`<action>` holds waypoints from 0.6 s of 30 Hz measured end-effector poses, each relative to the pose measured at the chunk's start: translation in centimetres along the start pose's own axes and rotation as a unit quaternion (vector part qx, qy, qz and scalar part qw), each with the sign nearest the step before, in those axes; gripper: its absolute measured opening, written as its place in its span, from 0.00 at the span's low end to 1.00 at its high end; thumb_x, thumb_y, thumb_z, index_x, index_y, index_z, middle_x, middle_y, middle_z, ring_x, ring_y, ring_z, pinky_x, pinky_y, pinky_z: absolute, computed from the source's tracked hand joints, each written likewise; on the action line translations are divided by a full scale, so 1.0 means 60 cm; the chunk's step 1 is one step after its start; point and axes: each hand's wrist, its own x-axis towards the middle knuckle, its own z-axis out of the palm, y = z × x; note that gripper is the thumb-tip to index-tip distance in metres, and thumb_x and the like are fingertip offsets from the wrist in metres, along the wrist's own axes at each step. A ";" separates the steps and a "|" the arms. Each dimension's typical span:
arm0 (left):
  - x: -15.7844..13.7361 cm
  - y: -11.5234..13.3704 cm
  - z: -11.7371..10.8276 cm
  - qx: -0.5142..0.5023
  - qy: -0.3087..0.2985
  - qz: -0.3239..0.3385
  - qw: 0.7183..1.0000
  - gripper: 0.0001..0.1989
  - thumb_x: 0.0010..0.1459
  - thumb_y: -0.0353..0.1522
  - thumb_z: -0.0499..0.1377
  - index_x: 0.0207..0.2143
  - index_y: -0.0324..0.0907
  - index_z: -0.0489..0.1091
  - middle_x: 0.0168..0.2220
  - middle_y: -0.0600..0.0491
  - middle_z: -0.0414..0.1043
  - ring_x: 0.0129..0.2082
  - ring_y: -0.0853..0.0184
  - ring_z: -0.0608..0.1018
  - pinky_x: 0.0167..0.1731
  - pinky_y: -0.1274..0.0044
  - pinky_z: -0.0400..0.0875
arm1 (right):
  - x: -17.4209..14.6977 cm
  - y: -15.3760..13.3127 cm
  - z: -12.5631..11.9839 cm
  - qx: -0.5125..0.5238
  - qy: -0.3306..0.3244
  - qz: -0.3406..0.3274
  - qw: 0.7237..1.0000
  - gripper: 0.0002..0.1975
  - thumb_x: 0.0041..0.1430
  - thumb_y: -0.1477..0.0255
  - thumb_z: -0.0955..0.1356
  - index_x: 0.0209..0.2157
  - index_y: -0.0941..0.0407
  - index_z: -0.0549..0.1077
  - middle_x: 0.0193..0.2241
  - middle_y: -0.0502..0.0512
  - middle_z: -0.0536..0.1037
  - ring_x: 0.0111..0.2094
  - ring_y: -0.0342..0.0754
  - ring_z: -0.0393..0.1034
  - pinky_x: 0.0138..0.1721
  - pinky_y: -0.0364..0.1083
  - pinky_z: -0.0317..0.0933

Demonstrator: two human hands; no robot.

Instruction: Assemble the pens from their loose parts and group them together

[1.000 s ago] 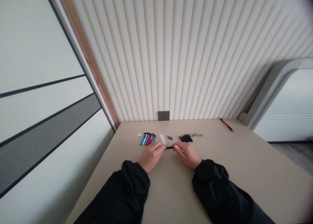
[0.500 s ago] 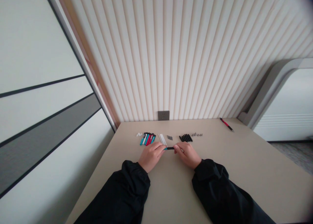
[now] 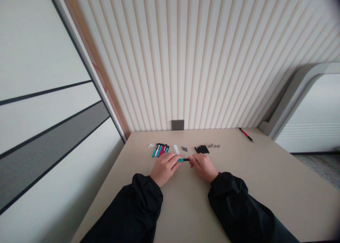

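Note:
Between my hands a pen (image 3: 183,160) lies level, teal toward the left and black toward the right. My left hand (image 3: 165,167) pinches its teal end. Closed on the black end is my right hand (image 3: 203,166); its fingers cover the tip. Just beyond my left hand sit several white refill tubes (image 3: 176,149) and a row of teal, white and red pen barrels (image 3: 160,150). Black grip sleeves (image 3: 202,149) lie side by side past my right hand. Small grey parts (image 3: 184,149) rest between the tubes and the sleeves.
Tiny white pieces (image 3: 151,145) are at the far left of the row, and small grey tips (image 3: 214,146) at its right. A red and black pen (image 3: 246,135) lies near the back right of the table (image 3: 183,211). A wall socket (image 3: 177,125) is behind.
More of the teal barrel shows between my hands, and less of the black part. Both hands have otherwise barely moved.

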 end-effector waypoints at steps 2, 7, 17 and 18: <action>0.000 -0.004 -0.001 0.000 0.005 -0.027 1.000 0.11 0.63 0.34 0.54 0.46 0.43 0.70 0.37 0.49 0.73 0.38 0.63 0.75 0.41 0.71 0.70 | 0.001 0.003 0.000 -0.004 0.031 0.010 0.999 0.22 0.68 0.62 0.57 0.24 0.55 0.71 0.24 0.52 0.75 0.28 0.46 0.69 0.35 0.44 0.59; 0.001 -0.008 -0.001 -0.007 0.007 -0.043 0.999 0.09 0.63 0.34 0.54 0.36 0.42 0.72 0.32 0.51 0.72 0.34 0.65 0.73 0.37 0.73 0.69 | 0.001 0.003 0.002 0.008 0.035 0.041 0.999 0.25 0.68 0.62 0.56 0.21 0.54 0.69 0.18 0.51 0.73 0.23 0.45 0.69 0.32 0.44 0.59; -0.003 -0.016 -0.001 -0.131 0.056 -0.174 0.974 0.12 0.65 0.36 0.49 0.36 0.41 0.70 0.29 0.52 0.72 0.30 0.67 0.74 0.33 0.76 0.68 | 0.005 -0.002 -0.007 0.032 0.079 0.043 0.995 0.25 0.68 0.61 0.56 0.22 0.55 0.71 0.22 0.51 0.75 0.26 0.44 0.69 0.30 0.42 0.57; -0.004 -0.019 0.001 -0.151 0.050 -0.193 0.968 0.13 0.65 0.36 0.50 0.34 0.41 0.70 0.26 0.54 0.71 0.26 0.68 0.73 0.29 0.78 0.67 | 0.005 -0.002 -0.008 0.032 0.084 0.042 0.995 0.24 0.68 0.61 0.56 0.23 0.55 0.71 0.23 0.51 0.75 0.26 0.44 0.69 0.30 0.42 0.57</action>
